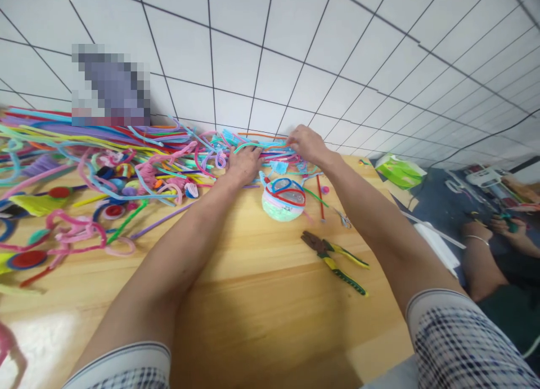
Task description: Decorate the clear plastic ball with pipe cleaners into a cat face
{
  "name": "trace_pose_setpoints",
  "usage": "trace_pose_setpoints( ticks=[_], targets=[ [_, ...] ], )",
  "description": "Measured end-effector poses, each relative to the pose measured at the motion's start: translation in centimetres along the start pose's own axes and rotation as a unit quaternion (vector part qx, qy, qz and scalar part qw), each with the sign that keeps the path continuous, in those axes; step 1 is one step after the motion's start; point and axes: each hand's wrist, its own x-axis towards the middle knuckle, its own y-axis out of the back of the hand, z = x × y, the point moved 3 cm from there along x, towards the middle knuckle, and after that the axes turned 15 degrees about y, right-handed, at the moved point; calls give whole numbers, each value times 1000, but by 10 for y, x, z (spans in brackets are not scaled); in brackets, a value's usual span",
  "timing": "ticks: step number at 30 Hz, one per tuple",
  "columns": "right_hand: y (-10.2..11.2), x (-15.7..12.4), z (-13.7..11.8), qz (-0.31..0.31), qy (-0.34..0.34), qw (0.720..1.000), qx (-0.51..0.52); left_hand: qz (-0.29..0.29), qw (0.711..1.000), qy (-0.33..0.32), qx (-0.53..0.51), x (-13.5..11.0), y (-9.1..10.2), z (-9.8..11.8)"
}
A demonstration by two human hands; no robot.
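Directly behind pipe cleaners [276, 152], wall [282, 68].

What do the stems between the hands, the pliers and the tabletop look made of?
Stems: perhaps fuzzy fibre over wire, from their matt look and bends.
Pliers: probably metal, dull brownish at the head, with yellow and dark plastic or rubber grips.
Tabletop: wood or laminate, smooth, showing grain and sheen.

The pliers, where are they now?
In the head view, the pliers lie right of centre on the wooden table, below and right of the small round item.
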Motion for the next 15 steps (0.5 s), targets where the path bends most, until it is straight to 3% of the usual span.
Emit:
trace_pose_setpoints(
  ticks=[3,7,11,15],
  targets=[
    [12,3,8,103,-15,993,52,9,1000,-4,-15,0,-2,-2],
    [40,4,36,273,-62,947,159,29,999,-11,-15,0,-5,-4],
    [68,-5,48,307,-69,929,193,37,999,-14,-9,1,-9,-6],
    [92,-21,34,325,-44,929,169,37,999,-13,-11,2,-10,-6]
  ],
)
